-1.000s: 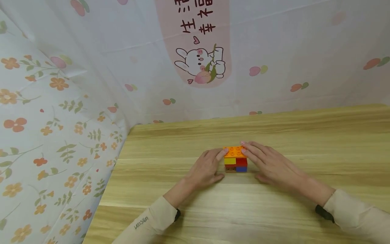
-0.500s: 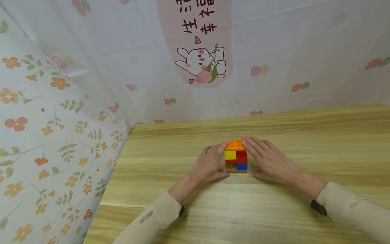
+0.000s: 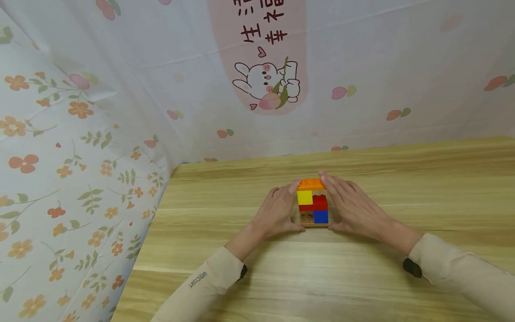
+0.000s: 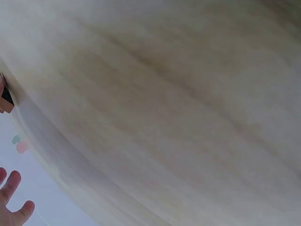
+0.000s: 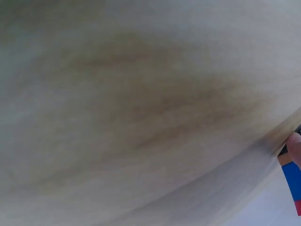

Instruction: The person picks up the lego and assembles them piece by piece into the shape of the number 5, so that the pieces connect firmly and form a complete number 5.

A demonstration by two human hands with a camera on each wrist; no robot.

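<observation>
A small stack of toy building bricks is held between both hands over the table. At its top is an orange plate [image 3: 310,184], above a yellow brick [image 3: 305,197] on the left. A red brick [image 3: 320,203] forms the middle, with a blue brick [image 3: 321,217] at lower right on a brown base plate [image 3: 307,218]. The left hand [image 3: 275,212] grips the left side, fingertips at the orange plate, thumb at the base. Mirroring it, the right hand [image 3: 358,205] grips the right side. In the right wrist view its thumb [image 5: 295,149] presses the base below the blue brick.
A wood-grain table [image 3: 217,192] lies beneath. Behind it hangs a white cloth [image 3: 362,53] printed with a rabbit, and a flowered cloth [image 3: 88,165] covers the left side. Dark bands [image 3: 412,267] show at both cuffs.
The stack has tipped back, so its front faces the head camera more and less of the orange top shows. Both hands have turned with it, thumbs moving inward along the base.
</observation>
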